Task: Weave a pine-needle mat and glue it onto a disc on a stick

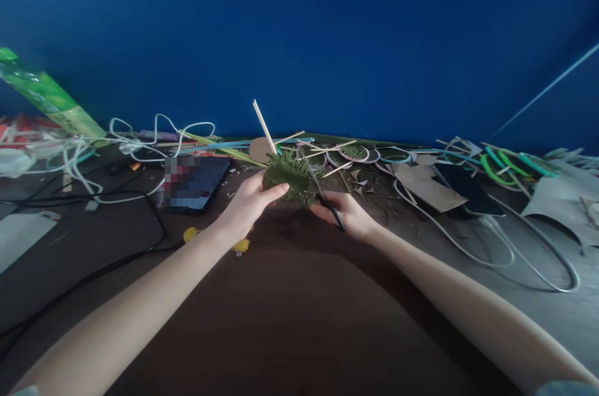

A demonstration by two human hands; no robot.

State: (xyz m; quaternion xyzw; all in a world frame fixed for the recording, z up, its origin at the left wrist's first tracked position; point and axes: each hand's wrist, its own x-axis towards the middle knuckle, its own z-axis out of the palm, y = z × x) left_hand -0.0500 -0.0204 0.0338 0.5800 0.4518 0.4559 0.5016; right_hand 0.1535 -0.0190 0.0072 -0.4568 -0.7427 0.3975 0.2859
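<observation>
The left hand pinches a bristly green piece under its thumb; just right of it, the right hand grips black-handled scissors; far left of the piece, a bottle bears illegible print

On the worktop, a bottle and tablet sit left of the scissors, a phone right, a wall behind everything.

No readable text — bottle label blurred, tablet screen partly pixelated.
</observation>
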